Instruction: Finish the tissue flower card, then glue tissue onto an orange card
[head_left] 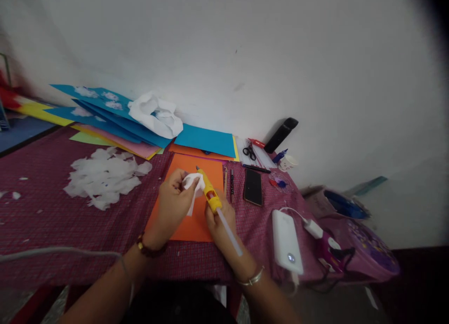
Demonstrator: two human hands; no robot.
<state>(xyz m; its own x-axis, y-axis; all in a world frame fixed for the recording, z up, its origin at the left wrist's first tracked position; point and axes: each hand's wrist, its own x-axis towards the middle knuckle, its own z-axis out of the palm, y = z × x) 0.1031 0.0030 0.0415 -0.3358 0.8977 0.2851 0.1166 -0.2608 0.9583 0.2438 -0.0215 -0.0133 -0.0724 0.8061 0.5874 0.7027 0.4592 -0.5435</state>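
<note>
Over the orange sheet point(191, 228), at the near middle of the tabletop point(115, 228), both hands work close together. The left hand point(171, 200) has its thumb and fingers clamped on a strip of white tissue point(193, 179), one end of which hangs down above the orange sheet. The right hand point(217, 225) has its fingers wrapped around a yellow glue gun point(214, 204); whether any finger presses a trigger cannot be told, as the grip is hidden. A long translucent glue stick point(228, 231) juts from the gun's rear toward the near right, and the dark nozzle point(198, 168) points to the far left, just beside the tissue's far edge. Whether the two touch is unclear, and no glue can be made out.

The step in hand looks like bringing gun and tissue together for gluing. The next move seems to call for a steady left pinch, with fingertips kept clear of the hot nozzle, and a light, controlled squeeze on the right. The thin tissue would likely crease or stick to the fingers easily. To the left lies a loose heap of torn white pieces point(107, 174); to the right, a phone point(253, 187).
</note>
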